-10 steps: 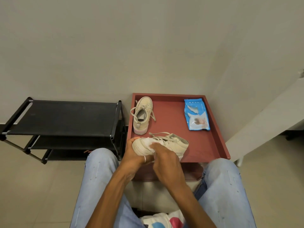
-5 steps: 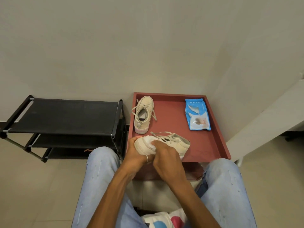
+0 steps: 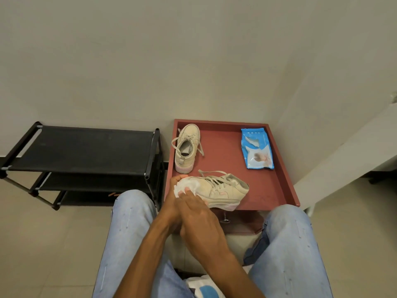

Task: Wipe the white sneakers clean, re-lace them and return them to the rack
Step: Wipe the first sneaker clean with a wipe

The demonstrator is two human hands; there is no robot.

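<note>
left hand (image 3: 171, 197) grip clasps near sneaker (image 3: 222, 188) at toe, steadying it | right hand (image 3: 200, 218) grip pinches wipe (image 3: 186, 187) onto toe for scrubbing

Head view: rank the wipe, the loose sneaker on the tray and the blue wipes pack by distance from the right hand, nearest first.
1. wipe: in the right hand's fingers, on the held sneaker's toe.
2. loose sneaker: left side of the tray, just beyond the held one.
3. blue wipes pack: far right part of the tray.
</note>
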